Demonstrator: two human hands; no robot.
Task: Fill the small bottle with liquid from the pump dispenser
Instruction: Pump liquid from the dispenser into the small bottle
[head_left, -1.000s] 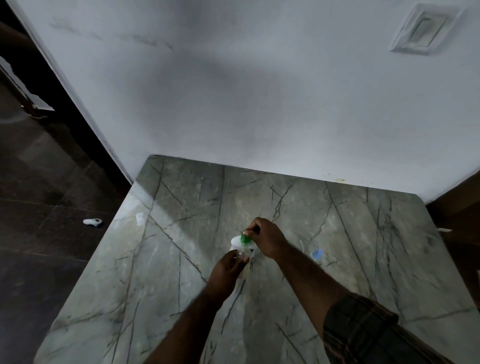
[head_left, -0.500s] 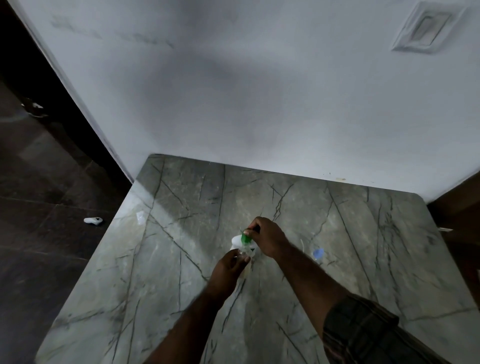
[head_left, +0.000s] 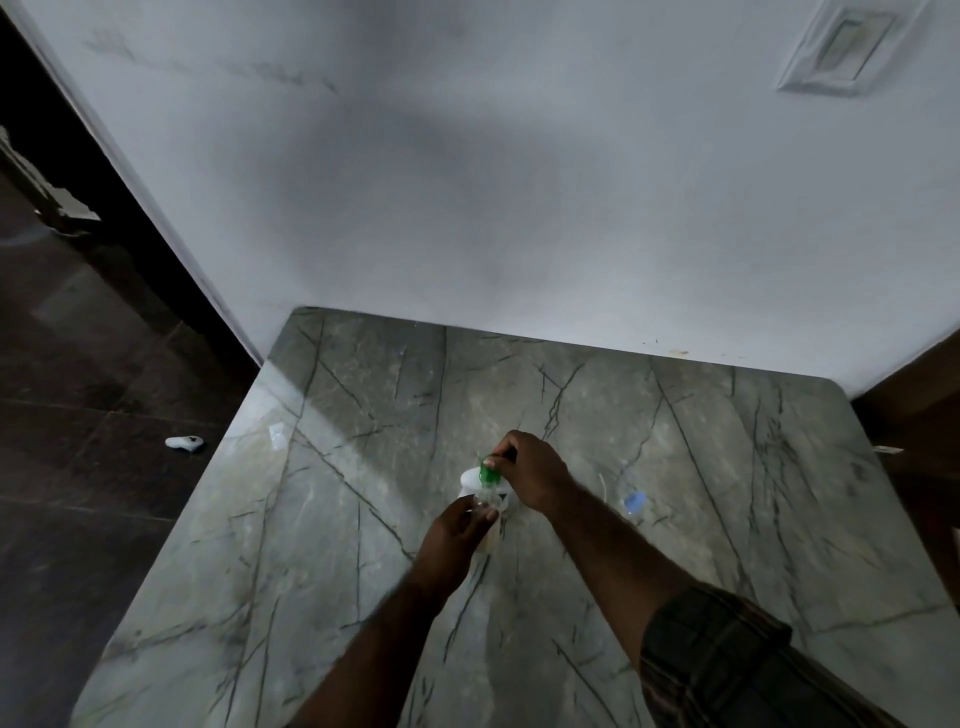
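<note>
Nearest, the left hand (head_left: 457, 530) is curled around a small clear plastic bottle (head_left: 484, 503), holding it up against the white pump dispenser with a green nozzle (head_left: 480, 475) that stands mid-way across the grey veined marble tabletop (head_left: 332, 545). Just beyond, the right hand (head_left: 532, 475) is closed over the pump head, fingers bent down on it. This looks like the pumping step itself, though liquid is too small to make out. The next press calls for keeping the bottle's mouth under the nozzle. A small blue cap (head_left: 634, 502) lies well to the right.
</note>
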